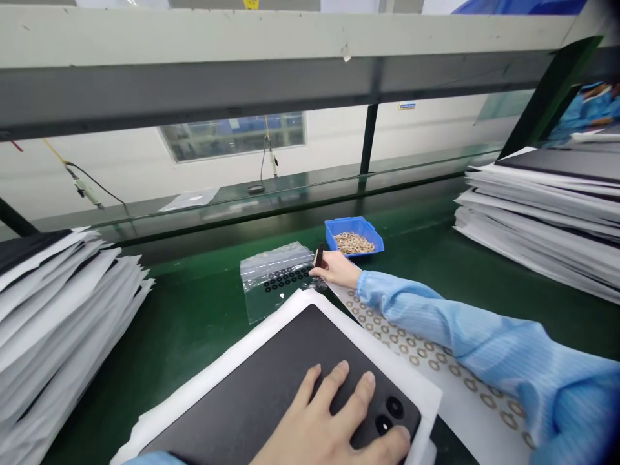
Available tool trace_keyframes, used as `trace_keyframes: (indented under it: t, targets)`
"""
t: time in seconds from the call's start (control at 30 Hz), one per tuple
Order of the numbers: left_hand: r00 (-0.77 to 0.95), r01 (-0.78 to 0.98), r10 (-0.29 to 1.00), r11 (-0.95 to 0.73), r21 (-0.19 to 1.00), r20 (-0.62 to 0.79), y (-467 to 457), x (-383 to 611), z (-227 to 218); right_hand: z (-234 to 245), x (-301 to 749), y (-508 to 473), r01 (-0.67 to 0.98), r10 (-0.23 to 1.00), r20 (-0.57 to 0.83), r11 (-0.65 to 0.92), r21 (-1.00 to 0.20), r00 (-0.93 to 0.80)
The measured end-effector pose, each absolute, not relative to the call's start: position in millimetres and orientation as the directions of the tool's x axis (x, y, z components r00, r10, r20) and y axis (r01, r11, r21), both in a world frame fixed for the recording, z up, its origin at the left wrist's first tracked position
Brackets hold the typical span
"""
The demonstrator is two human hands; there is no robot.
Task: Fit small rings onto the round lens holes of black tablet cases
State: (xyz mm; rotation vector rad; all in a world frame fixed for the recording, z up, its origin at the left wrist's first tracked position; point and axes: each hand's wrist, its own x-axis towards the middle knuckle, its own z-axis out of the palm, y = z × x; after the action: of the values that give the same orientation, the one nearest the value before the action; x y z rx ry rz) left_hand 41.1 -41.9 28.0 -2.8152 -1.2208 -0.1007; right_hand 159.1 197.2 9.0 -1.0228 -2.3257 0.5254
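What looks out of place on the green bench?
The tall stack of black panels in white sheets on the left is ragged: the sheets fan out unevenly and overhang one another instead of lying squared. The similar stack on the right is splayed too. Nothing else stands out.

Our left hand (324, 420) rests flat on a matte black rectangular panel (252, 381) with two round openings; our right hand (336, 270) pinches a small black tool (320, 256).
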Motion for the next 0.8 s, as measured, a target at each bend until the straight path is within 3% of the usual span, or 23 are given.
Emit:
trace_keyframes:
  t: [0.1, 0.23, 0.37, 0.53, 0.6, 0.8]
  targets:
    - [0.718, 0.696, 0.695, -0.718, -0.007, 0.042, -37.0, 37.3, 40.1, 27.0, 163.7, 193.4, 0.534, 0.761, 0.328, 0.634, -0.559, -0.560]
    - [0.732, 0.676, 0.679, -0.714, 0.181, -0.057, -23.0, 24.3, 64.8, 45.1, 165.3, 181.8, 0.475, 0.713, 0.200, 0.623, -0.622, -0.672]
    - [0.450, 0.865, 0.893, -0.443, 0.235, 0.027, -2.2, 4.6, 70.6, 50.6, 163.2, 170.6, 0.479, 0.649, 0.020, 0.582, -0.657, -0.761]
    - [0.253, 0.944, 0.965, -0.262, 0.202, 0.072, 9.1, -11.1, 59.5, 52.0, 167.8, 160.6, 0.510, 0.572, -0.142, 0.558, -0.654, -0.808]
    - [0.223, 0.951, 0.972, -0.233, 0.204, 0.071, 7.1, -11.9, 57.3, 50.2, 168.7, 157.8, 0.461, 0.537, -0.113, 0.577, -0.673, -0.836]
    - [0.126, 0.948, 0.987, -0.149, 0.281, 0.098, 9.4, -13.7, 65.4, 54.9, 162.0, 145.7, 0.360, 0.636, 0.157, 0.603, -0.712, -0.756]
